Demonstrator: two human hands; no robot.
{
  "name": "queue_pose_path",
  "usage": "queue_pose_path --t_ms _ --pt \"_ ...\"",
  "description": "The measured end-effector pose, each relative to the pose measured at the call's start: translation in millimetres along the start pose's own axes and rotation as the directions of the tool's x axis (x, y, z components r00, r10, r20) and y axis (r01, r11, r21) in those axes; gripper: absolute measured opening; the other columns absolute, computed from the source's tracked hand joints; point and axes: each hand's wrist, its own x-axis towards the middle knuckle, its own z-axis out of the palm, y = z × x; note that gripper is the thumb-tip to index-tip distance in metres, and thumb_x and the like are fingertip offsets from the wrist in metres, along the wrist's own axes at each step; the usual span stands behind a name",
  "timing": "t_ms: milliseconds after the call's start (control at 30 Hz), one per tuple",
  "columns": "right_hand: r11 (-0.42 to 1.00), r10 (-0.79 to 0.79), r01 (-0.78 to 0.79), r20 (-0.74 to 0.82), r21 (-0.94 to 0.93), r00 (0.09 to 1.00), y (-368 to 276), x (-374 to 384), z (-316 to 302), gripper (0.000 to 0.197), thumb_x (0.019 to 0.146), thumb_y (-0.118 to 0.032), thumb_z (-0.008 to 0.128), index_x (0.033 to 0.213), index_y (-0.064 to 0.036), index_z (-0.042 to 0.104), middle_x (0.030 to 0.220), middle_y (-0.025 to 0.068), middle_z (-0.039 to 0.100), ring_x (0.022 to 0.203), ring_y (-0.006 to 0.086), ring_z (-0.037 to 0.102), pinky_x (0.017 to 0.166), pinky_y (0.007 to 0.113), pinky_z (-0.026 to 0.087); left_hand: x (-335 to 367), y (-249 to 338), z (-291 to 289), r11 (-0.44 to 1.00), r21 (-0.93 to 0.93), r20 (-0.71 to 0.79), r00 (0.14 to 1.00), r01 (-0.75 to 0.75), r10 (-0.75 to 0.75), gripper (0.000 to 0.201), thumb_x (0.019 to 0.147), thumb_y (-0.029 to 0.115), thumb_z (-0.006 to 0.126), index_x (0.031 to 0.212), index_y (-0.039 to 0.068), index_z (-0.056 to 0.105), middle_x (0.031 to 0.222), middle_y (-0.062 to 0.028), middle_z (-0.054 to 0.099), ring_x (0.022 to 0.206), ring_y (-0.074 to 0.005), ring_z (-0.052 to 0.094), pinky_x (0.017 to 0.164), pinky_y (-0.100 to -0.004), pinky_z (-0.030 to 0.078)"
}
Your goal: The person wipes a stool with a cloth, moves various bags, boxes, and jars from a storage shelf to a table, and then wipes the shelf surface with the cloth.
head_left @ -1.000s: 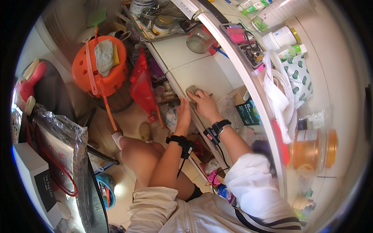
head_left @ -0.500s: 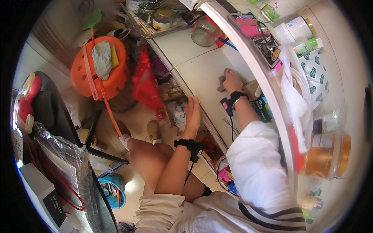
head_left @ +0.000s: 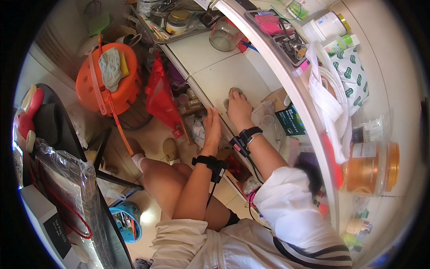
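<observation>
My right hand (head_left: 239, 111) presses a small grey-brown cloth (head_left: 233, 93) flat on a white shelf board (head_left: 210, 76) below the rounded table rim (head_left: 286, 76); only the cloth's far end shows past my fingers. My left hand (head_left: 211, 130) rests with its fingers straight against the shelf's front edge, holding nothing. Each wrist wears a black strap with a cable. I am crouched, with a bare knee (head_left: 156, 175) below my left arm.
A glass jar (head_left: 222, 36) stands farther back on the shelf. A green box (head_left: 290, 121) and clear plastic lie right of my hand. A red bag (head_left: 159, 96) and an orange basket (head_left: 105, 78) stand on the left, and an amber jar (head_left: 369, 168) sits on the tabletop.
My right hand slid with the cloth to the far right of the shelf and has come back toward its near edge. My left hand stayed at the shelf's front edge.
</observation>
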Motion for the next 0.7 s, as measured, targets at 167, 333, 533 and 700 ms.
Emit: queue_pose_path --t_ms 167,333,533,700 --pt "0.987 0.035 -0.041 0.043 0.153 0.998 30 31 -3 0.049 0.088 -0.016 0.054 0.135 -0.0024 0.047 0.12 0.0174 0.057 0.108 0.034 0.06 0.084 0.046 0.053 3 -3 -7 0.997 -0.061 0.006 0.999 0.038 -0.038 0.091 0.091 0.076 0.027 0.158 0.018 0.003 0.162 -0.012 0.013 0.146 -0.0316 0.022 0.111 -0.0454 0.032" --pt "0.933 0.334 -0.339 0.059 0.118 0.941 103 78 21 0.04 0.091 -0.017 0.05 0.128 -0.001 0.052 0.125 0.0217 0.057 0.111 0.0361 0.061 0.091 0.047 0.05 3 -3 10 0.997 -0.078 0.036 0.999 -0.004 0.007 0.092 0.091 0.076 0.028 0.158 0.018 0.003 0.162 -0.0124 0.014 0.146 -0.0317 0.021 0.111 -0.0446 0.032" --pt "0.882 0.46 -0.471 0.204 0.011 0.864 95 99 14 0.036 0.091 -0.019 0.052 0.122 -0.0006 0.056 0.13 0.0161 0.056 0.117 0.0359 0.058 0.092 0.048 0.052 11 -17 4 0.992 -0.001 -0.142 0.982 -0.125 0.124 0.077 0.101 0.056 0.032 0.155 0.004 0.014 0.151 -0.0286 0.025 0.14 -0.0389 0.027 0.115 -0.0393 0.023" --pt "0.919 0.393 -0.39 -0.054 0.062 0.918 105 100 38 0.043 0.088 -0.02 0.057 0.13 -0.0099 0.056 0.132 0.0112 0.051 0.119 0.034 0.052 0.095 0.046 0.049 4 -15 6 0.983 0.072 -0.129 0.975 -0.17 0.178 0.081 0.099 0.057 0.039 0.155 0.004 0.013 0.152 -0.0266 0.025 0.141 -0.0377 0.028 0.115 -0.0393 0.023"
